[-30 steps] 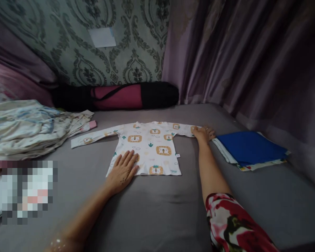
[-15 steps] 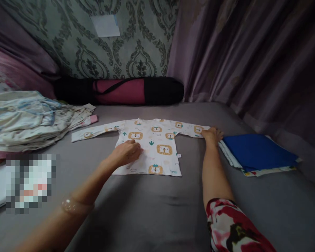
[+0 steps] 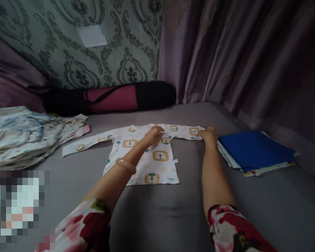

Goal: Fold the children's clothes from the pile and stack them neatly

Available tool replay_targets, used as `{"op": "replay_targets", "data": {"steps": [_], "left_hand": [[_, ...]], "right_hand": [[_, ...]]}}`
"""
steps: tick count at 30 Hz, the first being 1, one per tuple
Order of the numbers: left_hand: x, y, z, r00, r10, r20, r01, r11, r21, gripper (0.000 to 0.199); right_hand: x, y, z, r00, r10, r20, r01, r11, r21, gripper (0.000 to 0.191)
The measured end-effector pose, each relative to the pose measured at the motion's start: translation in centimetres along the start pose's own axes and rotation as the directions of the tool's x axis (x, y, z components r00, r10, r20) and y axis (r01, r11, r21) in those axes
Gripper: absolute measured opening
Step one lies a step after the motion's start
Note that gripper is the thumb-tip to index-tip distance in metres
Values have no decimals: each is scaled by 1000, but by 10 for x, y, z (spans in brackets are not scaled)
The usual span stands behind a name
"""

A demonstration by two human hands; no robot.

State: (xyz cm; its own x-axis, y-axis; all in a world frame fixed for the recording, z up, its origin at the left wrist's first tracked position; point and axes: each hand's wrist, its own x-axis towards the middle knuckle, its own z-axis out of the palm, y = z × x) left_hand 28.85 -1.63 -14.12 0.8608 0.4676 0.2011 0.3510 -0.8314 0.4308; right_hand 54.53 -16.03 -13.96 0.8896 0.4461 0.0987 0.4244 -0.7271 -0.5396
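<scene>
A white long-sleeved child's shirt [image 3: 140, 164] with tan lion faces and green leaves lies spread flat on the grey bedsheet, both sleeves out to the sides. My right hand [image 3: 210, 136] is closed on the cuff of the right-side sleeve, thumb on top; its other fingertips are hidden. Near the neckline, towards the right shoulder, my left hand [image 3: 155, 135] rests on the shirt with its fingers bent together on the cloth. The forearm, with a pale bangle [image 3: 126, 166], crosses over the shirt's front and covers part of it.
Close beside my right hand is a folded stack with blue cloth [image 3: 257, 150] on top. A heap of loose light clothes [image 3: 28, 140] lies at the left. A long black and maroon bag [image 3: 112, 98] lies against the wall. Purple curtains [image 3: 194, 49] hang at the right.
My left hand has moved up and right, from the shirt's middle to near the right shoulder. The right hand stays at the cuff. The view has shifted slightly.
</scene>
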Motion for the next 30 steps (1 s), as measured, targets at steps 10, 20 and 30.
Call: {"op": "replay_targets", "data": {"steps": [10, 20, 30], "left_hand": [[25, -8, 26, 998, -8, 64, 1, 994, 105, 41], [29, -2, 24, 967, -157, 198, 124, 977, 171, 73], [67, 20, -6, 846, -300, 440, 173, 936, 305, 100]], "right_hand": [[18, -16, -13, 986, 124, 116, -168, 630, 758, 26], [24, -29, -7, 935, 47, 352, -347, -91, 933, 10], [20, -42, -2, 952, -92, 291, -299, -90, 950, 14]]}}
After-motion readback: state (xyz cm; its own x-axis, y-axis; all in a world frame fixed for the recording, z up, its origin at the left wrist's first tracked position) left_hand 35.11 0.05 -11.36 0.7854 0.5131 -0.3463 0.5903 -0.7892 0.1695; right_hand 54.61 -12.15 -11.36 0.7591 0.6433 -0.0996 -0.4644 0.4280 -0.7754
